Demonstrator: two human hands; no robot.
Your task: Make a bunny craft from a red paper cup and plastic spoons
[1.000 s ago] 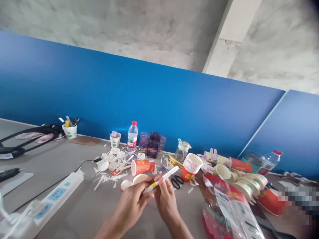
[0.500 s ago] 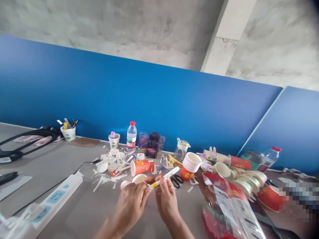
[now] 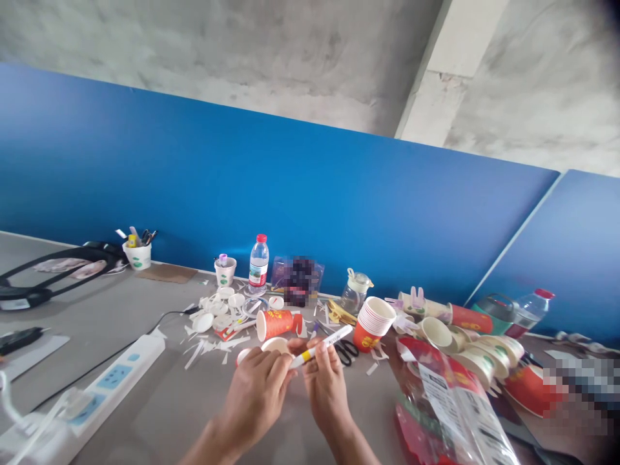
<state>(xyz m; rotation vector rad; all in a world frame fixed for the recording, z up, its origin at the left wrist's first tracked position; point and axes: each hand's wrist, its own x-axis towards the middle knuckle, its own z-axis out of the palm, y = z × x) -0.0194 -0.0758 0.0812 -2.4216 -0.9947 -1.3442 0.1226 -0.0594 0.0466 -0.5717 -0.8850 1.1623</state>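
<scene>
Observed at the grey table [image 3: 184, 413]: a white marker [image 3: 320, 347] with a yellow band, held above the near middle, tilted with its right end higher. The right hand [image 3: 327, 382] grips it between thumb and fingers; the left hand [image 3: 256, 392] is closed on its left end — both grips narrow. Just beyond lies an orange cup [image 3: 275, 324] on its side, with paper scraps [image 3: 213, 347] to its left. Right of the marker — black scissors [image 3: 349, 353], then a cup stack [image 3: 374, 321].
</scene>
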